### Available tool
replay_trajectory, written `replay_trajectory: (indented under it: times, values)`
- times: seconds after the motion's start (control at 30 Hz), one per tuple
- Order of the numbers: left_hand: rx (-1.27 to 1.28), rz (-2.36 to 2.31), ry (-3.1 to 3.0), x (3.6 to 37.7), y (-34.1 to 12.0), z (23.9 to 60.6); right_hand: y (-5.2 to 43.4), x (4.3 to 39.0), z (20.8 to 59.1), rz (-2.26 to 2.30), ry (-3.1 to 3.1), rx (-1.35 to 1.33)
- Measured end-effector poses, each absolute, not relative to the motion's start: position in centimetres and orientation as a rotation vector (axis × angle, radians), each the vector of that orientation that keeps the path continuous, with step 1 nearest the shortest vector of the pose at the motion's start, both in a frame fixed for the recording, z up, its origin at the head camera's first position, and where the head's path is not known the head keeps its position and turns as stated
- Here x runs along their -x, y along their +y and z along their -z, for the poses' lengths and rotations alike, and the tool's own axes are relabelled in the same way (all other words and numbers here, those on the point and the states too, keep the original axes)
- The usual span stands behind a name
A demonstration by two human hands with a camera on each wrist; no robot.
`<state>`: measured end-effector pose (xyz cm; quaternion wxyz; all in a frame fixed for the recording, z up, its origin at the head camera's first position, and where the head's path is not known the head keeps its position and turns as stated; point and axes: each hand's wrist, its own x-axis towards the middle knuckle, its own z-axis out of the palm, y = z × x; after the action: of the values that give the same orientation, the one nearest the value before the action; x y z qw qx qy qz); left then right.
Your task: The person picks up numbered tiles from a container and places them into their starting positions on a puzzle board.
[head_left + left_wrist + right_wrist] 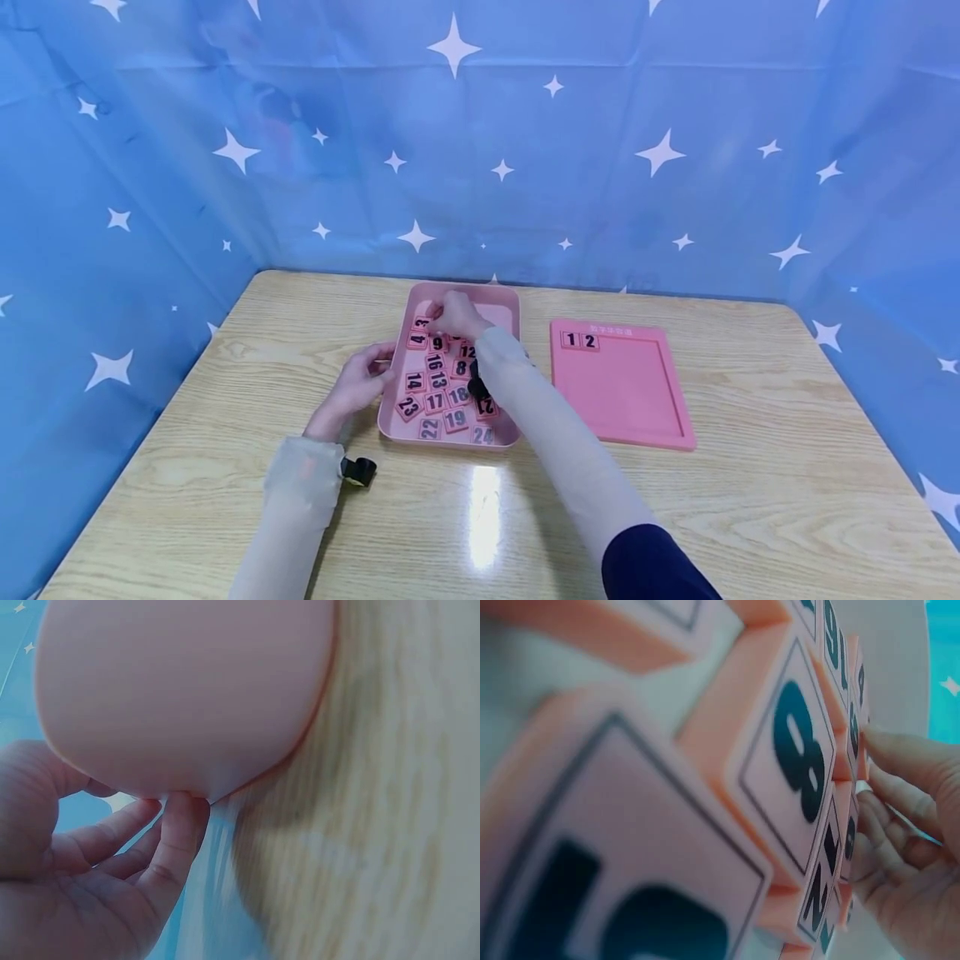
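Observation:
A pink tray [384, 414] holds several loose pink number tiles. My left hand [363, 379] holds the tray's left side; in the left wrist view, its curled fingers [180, 825] touch the tray wall [187, 697] and the thumb tip passes behind the edge. My right hand [457, 315] reaches into the tray's far part and pinches the tile marked 3 [422, 323], beside the tile marked 4 [417, 340]. In the right wrist view, the thumb of my right hand [911, 825] meets a tile edge, beyond the tile marked 8 [791, 750].
Right of the tray lies a pink square frame board [622, 392] with tiles 1 [572, 340] and 2 [591, 342] in its upper left corner. Both rest on a wooden table [750, 467]. A blue star-patterned curtain [525, 200] hangs behind.

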<state>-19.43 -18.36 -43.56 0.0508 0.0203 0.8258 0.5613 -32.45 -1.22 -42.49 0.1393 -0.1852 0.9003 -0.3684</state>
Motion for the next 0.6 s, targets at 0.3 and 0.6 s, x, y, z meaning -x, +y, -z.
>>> replay_trajectory:
  times: [0.3, 0.6]
  values:
    - [-0.055, -1.690, 2.530, 19.59, -18.37, 43.54, -1.08, 32.93, 42.64, 0.997, 2.635, 0.597]
    - [-0.047, -1.710, 2.521, 19.38, -18.23, 43.52, -1.35, 32.57, 42.55, 0.978, 2.667, 0.558]
